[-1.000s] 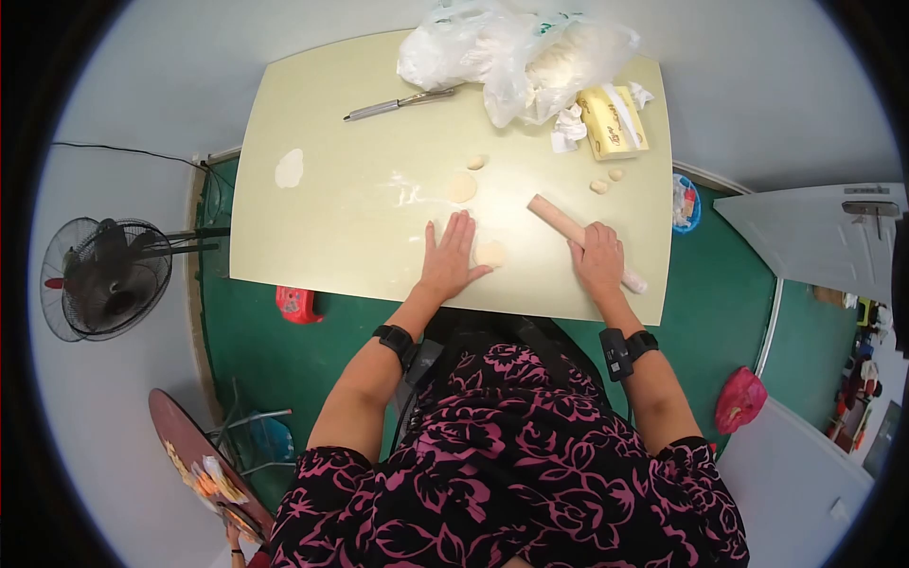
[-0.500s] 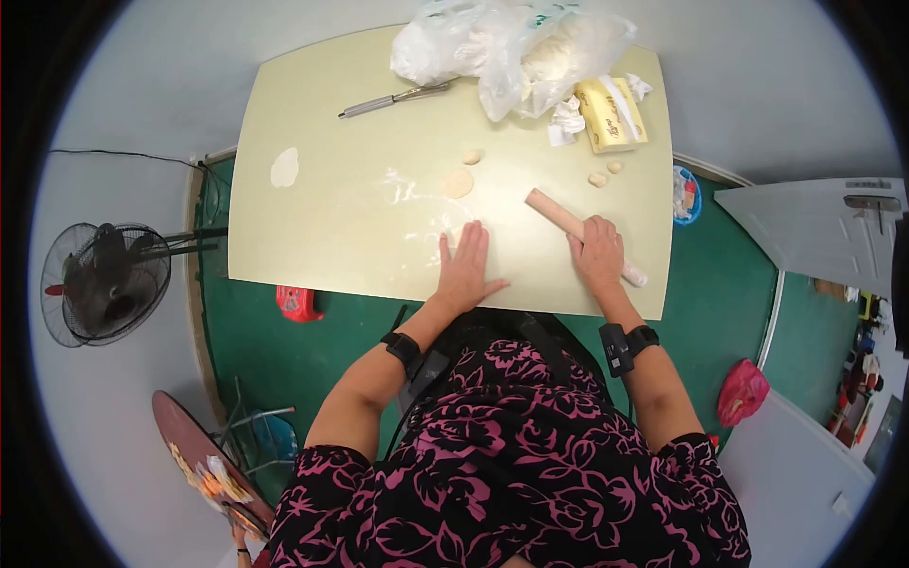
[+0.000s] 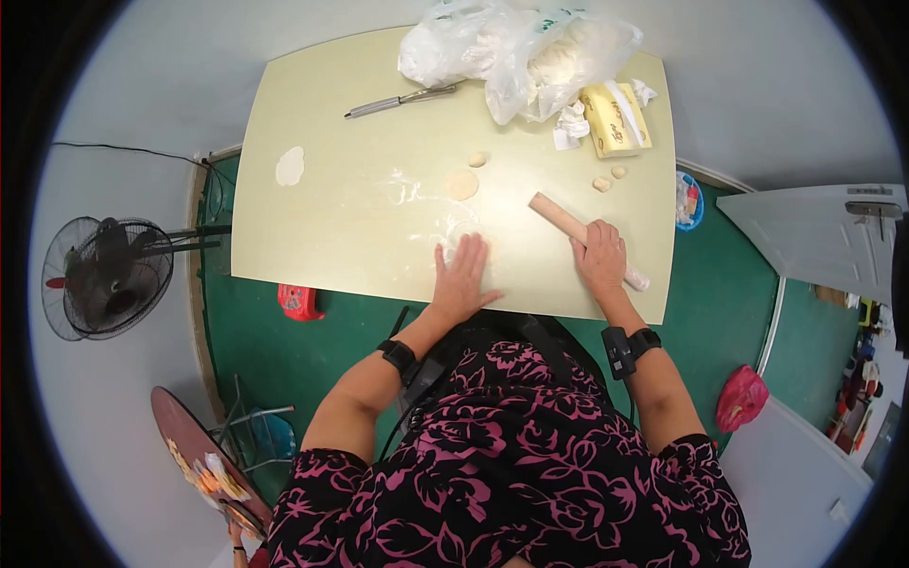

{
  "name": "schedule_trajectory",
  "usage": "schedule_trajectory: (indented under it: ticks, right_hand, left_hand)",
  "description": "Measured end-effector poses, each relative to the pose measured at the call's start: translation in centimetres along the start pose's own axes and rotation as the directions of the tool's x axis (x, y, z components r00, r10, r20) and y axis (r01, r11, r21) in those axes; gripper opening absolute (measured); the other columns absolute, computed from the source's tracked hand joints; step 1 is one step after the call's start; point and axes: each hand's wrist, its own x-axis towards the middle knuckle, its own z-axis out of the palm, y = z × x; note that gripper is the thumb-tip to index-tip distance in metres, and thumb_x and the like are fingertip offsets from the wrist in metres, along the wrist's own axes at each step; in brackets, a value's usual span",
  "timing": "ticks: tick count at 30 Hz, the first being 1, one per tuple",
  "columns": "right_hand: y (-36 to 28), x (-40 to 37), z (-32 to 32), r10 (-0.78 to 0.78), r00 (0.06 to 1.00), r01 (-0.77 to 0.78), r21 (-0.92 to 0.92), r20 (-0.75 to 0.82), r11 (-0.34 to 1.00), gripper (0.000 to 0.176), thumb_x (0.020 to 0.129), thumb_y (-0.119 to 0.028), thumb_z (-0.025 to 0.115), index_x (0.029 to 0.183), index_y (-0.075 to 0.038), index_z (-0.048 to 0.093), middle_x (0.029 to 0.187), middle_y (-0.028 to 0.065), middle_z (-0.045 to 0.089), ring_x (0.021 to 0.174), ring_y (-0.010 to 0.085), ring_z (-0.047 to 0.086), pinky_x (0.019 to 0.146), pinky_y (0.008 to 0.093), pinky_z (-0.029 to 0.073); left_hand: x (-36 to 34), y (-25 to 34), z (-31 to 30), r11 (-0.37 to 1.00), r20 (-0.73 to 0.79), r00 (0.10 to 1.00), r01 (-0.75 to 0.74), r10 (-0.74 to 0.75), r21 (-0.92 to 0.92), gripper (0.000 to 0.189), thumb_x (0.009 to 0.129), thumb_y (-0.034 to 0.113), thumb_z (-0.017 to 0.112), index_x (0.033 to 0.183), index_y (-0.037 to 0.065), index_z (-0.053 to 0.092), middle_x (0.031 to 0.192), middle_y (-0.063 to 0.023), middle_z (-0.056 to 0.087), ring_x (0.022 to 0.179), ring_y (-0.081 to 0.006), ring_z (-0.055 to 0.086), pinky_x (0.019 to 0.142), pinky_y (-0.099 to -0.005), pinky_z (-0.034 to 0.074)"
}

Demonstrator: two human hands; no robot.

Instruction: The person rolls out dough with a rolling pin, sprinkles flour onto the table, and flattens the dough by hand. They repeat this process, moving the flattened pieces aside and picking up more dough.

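My left hand (image 3: pixel 461 279) lies flat with its fingers stretched out on the floured table (image 3: pixel 350 227), near the front edge. Whether anything is under the palm cannot be seen. My right hand (image 3: pixel 600 261) is wrapped round a wooden rolling pin (image 3: pixel 559 217), which slants across the table on the right. Beyond my left hand lies a flattened round of dough (image 3: pixel 462 186), with a small dough ball (image 3: pixel 478 159) just behind it. Two more dough pieces (image 3: pixel 601 185) sit to the right. A thin rolled dough sheet (image 3: pixel 291 166) lies at the far left.
Plastic bags (image 3: pixel 521 57) of white powder fill the back of the table, beside a yellow tissue pack (image 3: pixel 615 121) and crumpled tissue (image 3: pixel 570 127). A grey-handled knife-like tool (image 3: pixel 374 107) lies back left. A fan (image 3: pixel 109 277) stands left; another person's hand (image 3: pixel 235 533) shows bottom left.
My left hand has drawn slightly back toward the table's front edge. My right hand keeps its grip on the rolling pin, and the whole view has shifted slightly.
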Motion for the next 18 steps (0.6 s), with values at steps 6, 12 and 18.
schedule_trajectory:
  ticks: [6,12,18]
  right_hand:
    - [-0.2,0.0,-0.3,0.000,1.000,0.000,0.024,-0.010,1.000,0.032,0.076,-0.026,0.066,0.095,-0.006,0.051,0.099,0.0078,0.052,0.094,0.0268,0.051,0.074,0.0400,0.042]
    - [-0.3,-0.5,0.0,-0.006,1.000,0.007,0.047,-0.028,0.999,0.035,0.075,-0.025,0.068,0.098,-0.006,0.051,0.102,0.0086,0.053,0.097,0.0278,0.051,0.077,0.0414,0.042]
    - [-1.8,-0.1,-0.2,-0.113,0.994,0.110,0.187,0.003,0.976,0.040,0.072,-0.027,0.070,0.101,-0.005,0.052,0.104,0.0102,0.054,0.099,0.0291,0.051,0.083,0.0416,0.040]
  left_hand:
    - [1.4,0.8,-0.2,0.985,0.008,0.988,-0.156,0.155,0.072,0.088,0.076,0.057,0.059,0.141,0.006,0.029,0.149,-0.0154,0.021,0.138,-0.0352,0.016,0.102,-0.0674,0.013]
    - [3.3,0.6,0.2,1.000,-0.152,0.988,0.014,-0.017,-0.023,0.086,0.077,0.055,0.059,0.139,0.002,0.031,0.148,-0.0166,0.023,0.138,-0.0354,0.017,0.103,-0.0640,0.014]
    - [0.8,1.0,0.7,0.998,-0.128,0.990,-0.060,0.058,-0.013,0.083,0.077,0.052,0.061,0.137,0.000,0.034,0.144,-0.0165,0.031,0.131,-0.0350,0.029,0.101,-0.0570,0.023]
